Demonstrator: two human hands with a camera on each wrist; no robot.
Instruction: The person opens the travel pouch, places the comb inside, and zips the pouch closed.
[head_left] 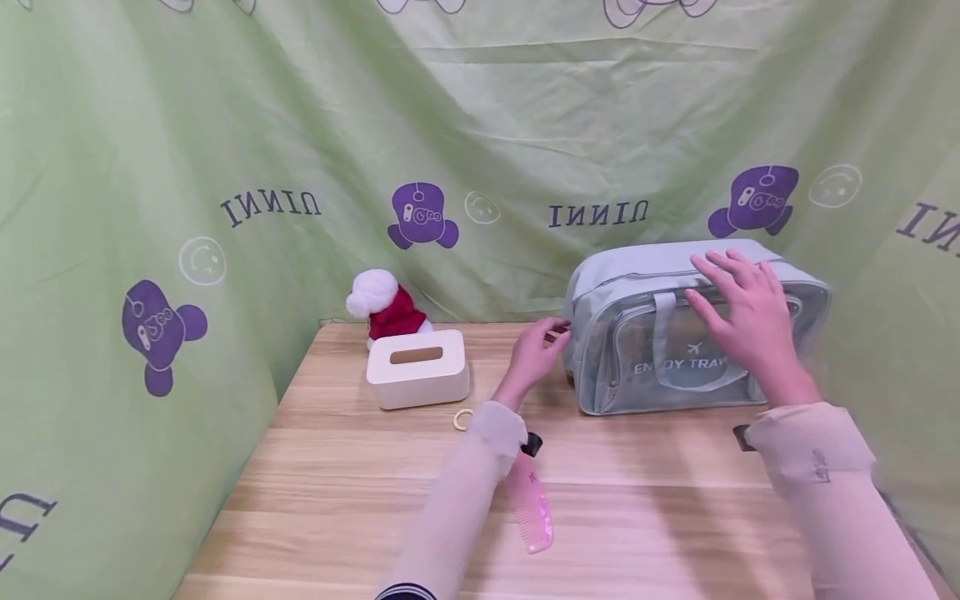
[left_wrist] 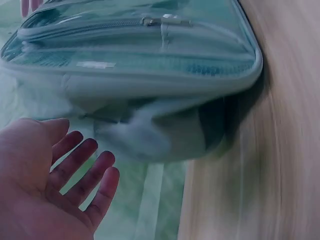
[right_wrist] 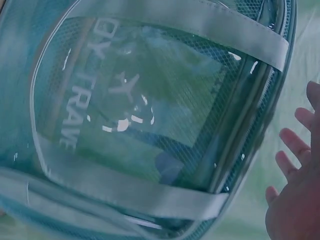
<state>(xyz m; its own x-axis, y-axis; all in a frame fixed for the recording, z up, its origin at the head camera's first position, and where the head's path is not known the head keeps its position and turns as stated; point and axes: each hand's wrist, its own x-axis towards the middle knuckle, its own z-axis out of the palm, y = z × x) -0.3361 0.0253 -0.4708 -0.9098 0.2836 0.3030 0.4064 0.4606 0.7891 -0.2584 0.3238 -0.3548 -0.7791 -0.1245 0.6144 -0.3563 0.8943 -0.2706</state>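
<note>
Glossy clear plastic fronts the matt fabric bag [head_left: 675,325], while the tabletop [head_left: 337,483] shows smooth wood grain, the box [head_left: 423,382] matt plastic, the comb [head_left: 531,508] shiny plastic, the toy [head_left: 393,312] fluffy plush and the backdrop [head_left: 510,108] creased cloth.

Left sleeve [head_left: 457,508]: pale beige, dark band [head_left: 405,592] with light stripes. Right sleeve [head_left: 847,508]: same beige, small dark lettering [head_left: 821,465]. Black piece [head_left: 532,443] at each wrist.

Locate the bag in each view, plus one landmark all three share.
Head: bag right of centre, standing on the table.
Left wrist: bag across the upper part of the picture.
Right wrist: bag fills most of the picture, left and centre.
Shared landmark: green curtain, behind the bag in head, low centre in left wrist, right side in right wrist.
</note>
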